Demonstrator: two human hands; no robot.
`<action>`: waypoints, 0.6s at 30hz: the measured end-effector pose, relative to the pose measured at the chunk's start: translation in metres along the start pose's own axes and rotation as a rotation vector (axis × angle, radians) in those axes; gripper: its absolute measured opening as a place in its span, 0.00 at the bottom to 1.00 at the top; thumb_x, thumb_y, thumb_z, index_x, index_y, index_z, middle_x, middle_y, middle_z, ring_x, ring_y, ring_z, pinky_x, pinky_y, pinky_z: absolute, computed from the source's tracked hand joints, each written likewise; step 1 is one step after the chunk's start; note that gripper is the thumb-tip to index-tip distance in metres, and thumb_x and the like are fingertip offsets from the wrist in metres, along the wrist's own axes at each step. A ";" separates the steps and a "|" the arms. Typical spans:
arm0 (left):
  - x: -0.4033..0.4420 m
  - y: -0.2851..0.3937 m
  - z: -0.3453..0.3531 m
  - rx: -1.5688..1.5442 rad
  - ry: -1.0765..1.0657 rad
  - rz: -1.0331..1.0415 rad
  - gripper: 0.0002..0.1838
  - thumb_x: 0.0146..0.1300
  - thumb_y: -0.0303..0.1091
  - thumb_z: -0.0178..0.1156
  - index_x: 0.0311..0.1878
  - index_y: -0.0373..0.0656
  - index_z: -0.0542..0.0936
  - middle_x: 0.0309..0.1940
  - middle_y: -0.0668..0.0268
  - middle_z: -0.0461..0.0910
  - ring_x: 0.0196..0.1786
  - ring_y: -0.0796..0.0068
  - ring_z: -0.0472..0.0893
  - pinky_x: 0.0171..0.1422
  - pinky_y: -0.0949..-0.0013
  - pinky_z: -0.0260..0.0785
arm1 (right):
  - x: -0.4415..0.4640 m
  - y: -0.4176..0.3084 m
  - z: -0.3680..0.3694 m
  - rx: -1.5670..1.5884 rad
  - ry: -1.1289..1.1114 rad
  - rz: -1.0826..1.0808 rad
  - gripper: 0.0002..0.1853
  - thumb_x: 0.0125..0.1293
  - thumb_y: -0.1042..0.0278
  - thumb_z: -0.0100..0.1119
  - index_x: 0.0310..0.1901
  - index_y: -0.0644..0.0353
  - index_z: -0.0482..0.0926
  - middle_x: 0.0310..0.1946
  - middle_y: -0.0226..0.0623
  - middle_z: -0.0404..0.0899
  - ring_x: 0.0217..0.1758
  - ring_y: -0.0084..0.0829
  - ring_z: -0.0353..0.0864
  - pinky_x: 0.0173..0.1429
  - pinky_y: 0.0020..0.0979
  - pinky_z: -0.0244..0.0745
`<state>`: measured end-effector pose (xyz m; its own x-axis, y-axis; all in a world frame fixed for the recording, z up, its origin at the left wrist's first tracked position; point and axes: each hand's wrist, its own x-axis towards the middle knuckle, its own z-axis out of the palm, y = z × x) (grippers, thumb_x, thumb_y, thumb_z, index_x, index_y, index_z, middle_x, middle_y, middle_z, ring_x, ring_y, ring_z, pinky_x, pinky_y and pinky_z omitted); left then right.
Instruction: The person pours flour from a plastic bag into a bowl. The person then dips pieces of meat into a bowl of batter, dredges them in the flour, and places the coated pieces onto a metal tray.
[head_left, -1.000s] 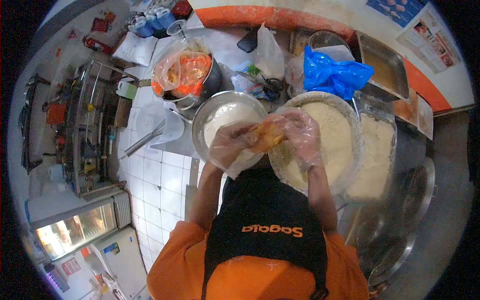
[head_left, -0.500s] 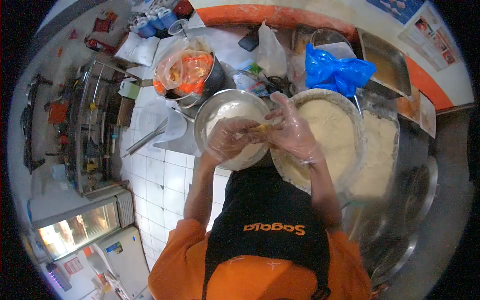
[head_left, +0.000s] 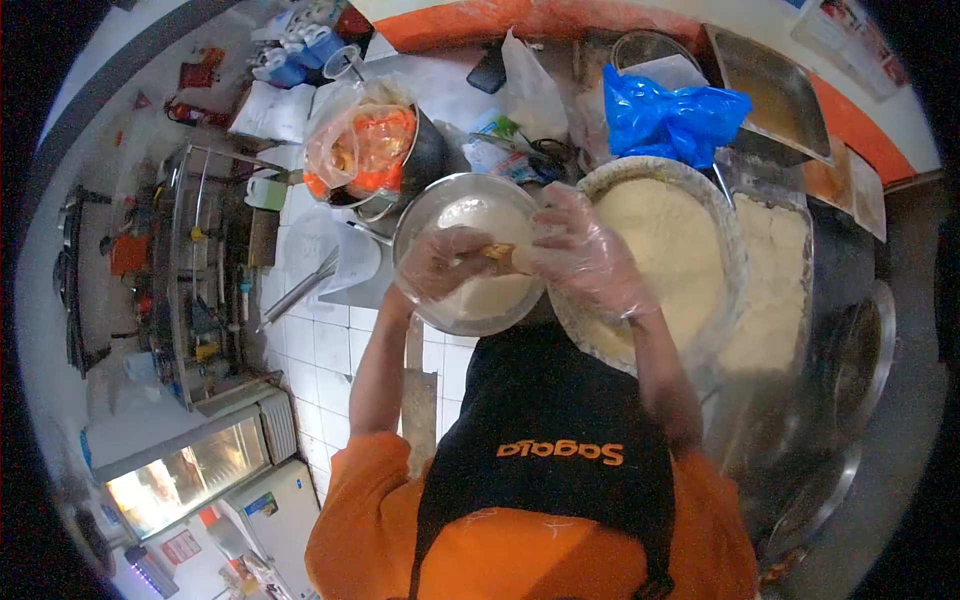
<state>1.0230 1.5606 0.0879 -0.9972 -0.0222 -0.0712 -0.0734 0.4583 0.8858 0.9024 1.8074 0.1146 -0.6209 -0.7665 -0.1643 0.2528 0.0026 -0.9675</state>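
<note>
Both my hands wear clear plastic gloves and meet over a steel bowl holding a white, milky liquid or batter. A small yellowish-brown piece of food sits between my fingertips; its exact kind is too small to make out. My left hand is closed around it from the left, above the bowl. From the right, my right hand brings its fingertips together at the same piece, with its wrist over the rim of a large round tub of pale flour.
Behind the bowl, a pot holds orange food in clear plastic. A blue plastic bag lies behind the flour tub. At the right is a tray of pale flour. A whisk rests by a clear plastic jug at the left.
The view has shifted slightly. My left hand has moved a little left with the small piece, and my right hand has turned its fingers lower and closer together.
</note>
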 end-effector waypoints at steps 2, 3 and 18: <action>-0.001 -0.012 -0.009 0.049 0.010 0.026 0.14 0.64 0.31 0.70 0.51 0.38 0.85 0.42 0.59 0.88 0.42 0.74 0.86 0.49 0.69 0.78 | -0.005 -0.008 -0.009 -0.120 0.092 -0.056 0.44 0.62 0.73 0.71 0.76 0.59 0.57 0.59 0.43 0.78 0.55 0.31 0.82 0.56 0.30 0.80; -0.001 -0.010 -0.013 0.099 0.026 0.049 0.14 0.63 0.31 0.70 0.51 0.38 0.86 0.43 0.59 0.88 0.43 0.74 0.86 0.49 0.68 0.78 | -0.005 -0.006 -0.015 -0.120 0.093 -0.056 0.44 0.62 0.73 0.71 0.76 0.59 0.57 0.59 0.43 0.78 0.55 0.31 0.82 0.56 0.30 0.80; -0.026 -0.074 0.007 0.844 -0.065 0.231 0.12 0.65 0.47 0.63 0.45 0.55 0.87 0.31 0.61 0.85 0.31 0.54 0.83 0.38 0.55 0.77 | -0.046 0.038 -0.107 -0.789 0.698 -0.527 0.17 0.73 0.65 0.59 0.58 0.63 0.81 0.25 0.22 0.76 0.28 0.15 0.74 0.35 0.22 0.70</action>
<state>1.0549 1.5332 0.0214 -0.9814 0.1908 0.0191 0.1895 0.9502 0.2475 0.8609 1.9113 0.0650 -0.8450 -0.2745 0.4589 -0.5335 0.3747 -0.7582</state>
